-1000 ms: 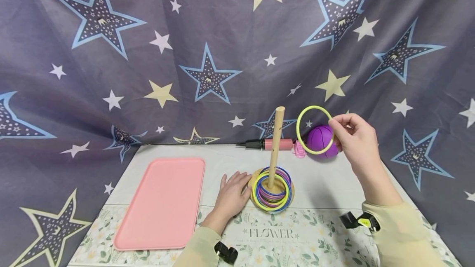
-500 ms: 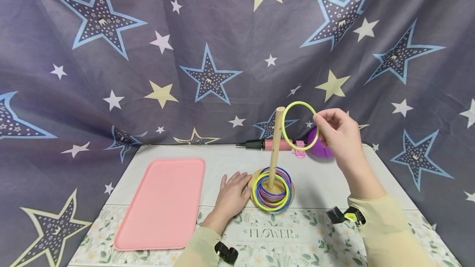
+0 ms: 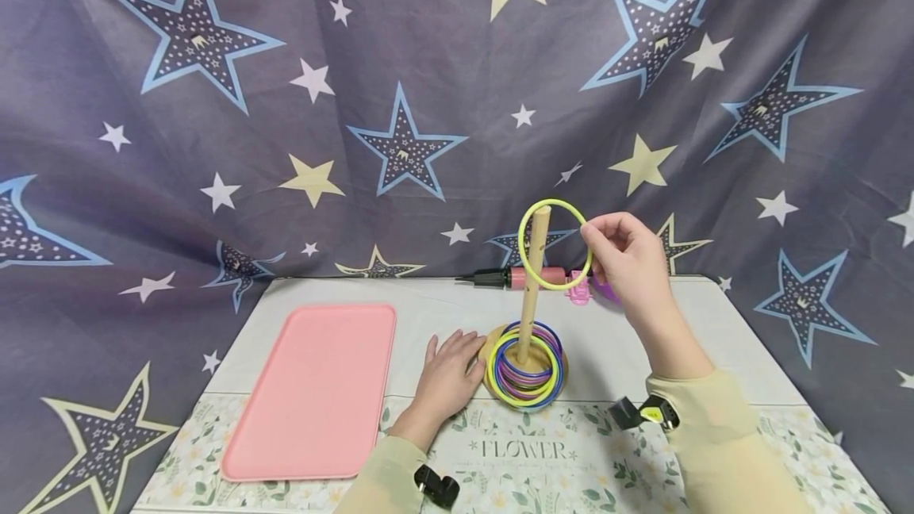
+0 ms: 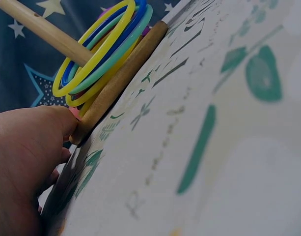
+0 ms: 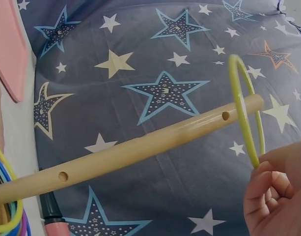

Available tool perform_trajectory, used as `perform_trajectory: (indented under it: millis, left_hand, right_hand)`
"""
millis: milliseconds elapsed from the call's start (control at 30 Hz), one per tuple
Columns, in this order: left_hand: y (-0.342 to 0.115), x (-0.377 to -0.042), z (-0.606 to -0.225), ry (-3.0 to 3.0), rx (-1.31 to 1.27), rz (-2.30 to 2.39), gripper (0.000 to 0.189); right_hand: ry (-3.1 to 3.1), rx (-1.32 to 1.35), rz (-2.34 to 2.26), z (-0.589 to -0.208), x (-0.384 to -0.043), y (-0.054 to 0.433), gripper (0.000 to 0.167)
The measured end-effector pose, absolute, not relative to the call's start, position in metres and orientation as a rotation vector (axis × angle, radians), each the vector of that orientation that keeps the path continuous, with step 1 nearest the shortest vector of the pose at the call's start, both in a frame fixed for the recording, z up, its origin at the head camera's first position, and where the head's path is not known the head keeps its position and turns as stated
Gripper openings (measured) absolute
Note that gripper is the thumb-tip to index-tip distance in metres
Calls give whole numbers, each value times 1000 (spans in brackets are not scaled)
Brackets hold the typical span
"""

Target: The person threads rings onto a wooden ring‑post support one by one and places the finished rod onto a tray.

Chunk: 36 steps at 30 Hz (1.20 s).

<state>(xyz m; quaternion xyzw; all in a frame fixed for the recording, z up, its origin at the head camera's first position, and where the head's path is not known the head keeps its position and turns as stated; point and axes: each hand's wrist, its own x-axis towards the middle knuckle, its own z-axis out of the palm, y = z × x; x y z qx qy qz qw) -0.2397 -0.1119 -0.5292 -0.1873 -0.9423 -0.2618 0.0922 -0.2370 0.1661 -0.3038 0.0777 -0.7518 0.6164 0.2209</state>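
Observation:
My right hand (image 3: pixel 634 264) pinches a yellow-green ring (image 5: pixel 242 118) between thumb and fingers, at its right side in the head view. This ring is tilted up and encircles the top of an upright wooden peg (image 3: pixel 531 300). Several blue, purple, yellow and green rings (image 3: pixel 524 399) lie stacked around the foot of the peg, on its round wooden base (image 4: pixel 122 81). Beside that base my left hand (image 3: pixel 446 375) rests on the table with fingers extended, touching the base's left edge. In the left wrist view, its thumb side meets the rim; most fingers are hidden there.
A pink tray (image 3: pixel 310 395) lies on the left of the table. Behind the peg lie a pink and black hand pump (image 3: pixel 493 278), a small pink plastic object (image 3: pixel 578 290) and a purple ball (image 3: pixel 604 289), mostly hidden. A star-patterned cloth (image 3: pixel 400 38) hangs at the back.
My right hand has moved left with the yellow-green ring, from in front of the purple ball to around the peg's top. My left hand stays at the base.

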Motion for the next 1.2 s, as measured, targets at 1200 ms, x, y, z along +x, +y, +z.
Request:
perform_trajectory:
  millis: [1200]
  left_hand:
    - [-111, -242, -531, -2820, -534, -761, 46]
  right_hand:
    - [-2277, 25, 1769, -395, -240, 173, 27]
